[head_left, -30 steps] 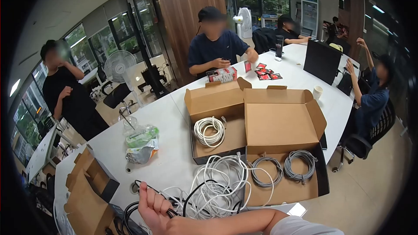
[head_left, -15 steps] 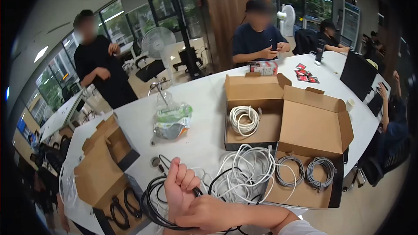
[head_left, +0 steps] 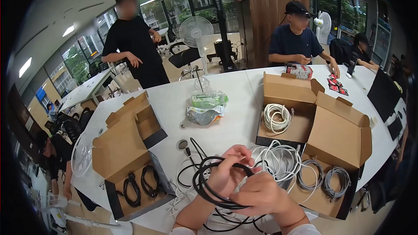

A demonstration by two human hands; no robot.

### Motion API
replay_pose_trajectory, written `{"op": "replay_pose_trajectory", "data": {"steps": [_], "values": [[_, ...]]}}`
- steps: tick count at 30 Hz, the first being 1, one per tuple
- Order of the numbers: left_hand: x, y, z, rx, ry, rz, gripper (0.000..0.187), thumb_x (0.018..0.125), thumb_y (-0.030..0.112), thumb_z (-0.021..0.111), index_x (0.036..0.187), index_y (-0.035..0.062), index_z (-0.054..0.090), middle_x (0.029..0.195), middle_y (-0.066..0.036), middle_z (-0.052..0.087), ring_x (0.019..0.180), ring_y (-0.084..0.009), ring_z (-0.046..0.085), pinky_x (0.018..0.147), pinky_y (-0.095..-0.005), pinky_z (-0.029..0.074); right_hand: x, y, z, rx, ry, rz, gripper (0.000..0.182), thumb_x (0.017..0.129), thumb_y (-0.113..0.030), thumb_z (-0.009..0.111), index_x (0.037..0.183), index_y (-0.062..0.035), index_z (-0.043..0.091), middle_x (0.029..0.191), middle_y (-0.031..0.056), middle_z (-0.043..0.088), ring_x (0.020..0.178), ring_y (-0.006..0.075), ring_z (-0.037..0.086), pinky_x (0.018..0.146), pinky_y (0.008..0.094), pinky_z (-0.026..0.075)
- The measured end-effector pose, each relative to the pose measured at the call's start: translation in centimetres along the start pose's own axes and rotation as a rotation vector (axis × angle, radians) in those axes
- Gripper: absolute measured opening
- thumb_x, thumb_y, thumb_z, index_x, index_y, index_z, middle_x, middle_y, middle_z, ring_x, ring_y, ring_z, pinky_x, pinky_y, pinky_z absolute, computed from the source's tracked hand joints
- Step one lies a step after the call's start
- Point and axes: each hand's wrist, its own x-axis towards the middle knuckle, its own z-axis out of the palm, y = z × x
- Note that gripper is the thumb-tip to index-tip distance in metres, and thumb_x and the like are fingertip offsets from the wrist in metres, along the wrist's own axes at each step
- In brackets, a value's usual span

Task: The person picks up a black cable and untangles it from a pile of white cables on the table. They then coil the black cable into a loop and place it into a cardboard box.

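Note:
A loosely looped black cable (head_left: 197,186) is held low over the table's near side. My left hand (head_left: 227,172) is closed around the upper part of the loops, its fingers curled. Beside it, my right hand (head_left: 261,191) is closed on the right side of the same coil. From the coil, a black strand runs left to a plug end near the round table hole. Loose white cables (head_left: 285,167) lie tangled just behind and beneath my hands, mixed with black strands.
At right, an open box (head_left: 348,198) contains two grey cable coils (head_left: 336,182); another (head_left: 305,135) holds a white cable coil (head_left: 277,118). The left box (head_left: 114,200) holds black cables (head_left: 132,189). Plastic packaging (head_left: 207,106) lies mid-table. A seated person (head_left: 294,43) touches red packets (head_left: 335,85).
My hands were crossed at the wrist and now sit side by side on the black coil. The view has turned left. The person across the table has reached toward the red packets.

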Motion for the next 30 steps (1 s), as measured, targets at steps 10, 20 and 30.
{"op": "replay_pose_trajectory", "data": {"steps": [10,20,30], "values": [[-0.2,0.8,-0.9,0.419,-0.131,-0.038,0.02,0.092,0.014,0.043,0.102,0.0011,0.054,0.096,-0.005,0.05,0.088,-0.0134,0.049,0.081,-0.033,0.049,-0.3,-1.0,-0.6,-0.153,0.009,-0.069,0.016,0.067,-0.017,0.069,0.079,-0.0086,0.064,0.054,-0.0012,0.039,0.044,0.0136,0.046,0.04,0.0277,0.037],[-0.3,1.1,0.1,0.449,-0.198,-0.033,0.043,0.094,0.02,0.043,0.133,0.0057,0.034,0.136,-0.013,0.037,0.13,-0.0321,0.041,0.088,-0.035,0.05,-0.1,-2.0,0.0,-0.326,0.01,-0.139,0.017,0.064,-0.012,0.068,0.08,-0.0082,0.064,0.057,-0.0026,0.043,0.046,0.0108,0.049,0.042,0.0233,0.041],[0.0,2.7,-2.8,-0.393,0.21,-0.121,0.03,0.093,0.023,0.058,0.103,-0.0029,0.046,0.109,-0.014,0.05,0.1,-0.0245,0.057,0.08,-0.0298,0.052,0.0,1.9,5.0,-0.179,0.016,-0.19,0.018,0.064,-0.016,0.067,0.078,-0.0064,0.062,0.057,-0.0014,0.045,0.049,0.0147,0.05,0.046,0.0281,0.038]]}}
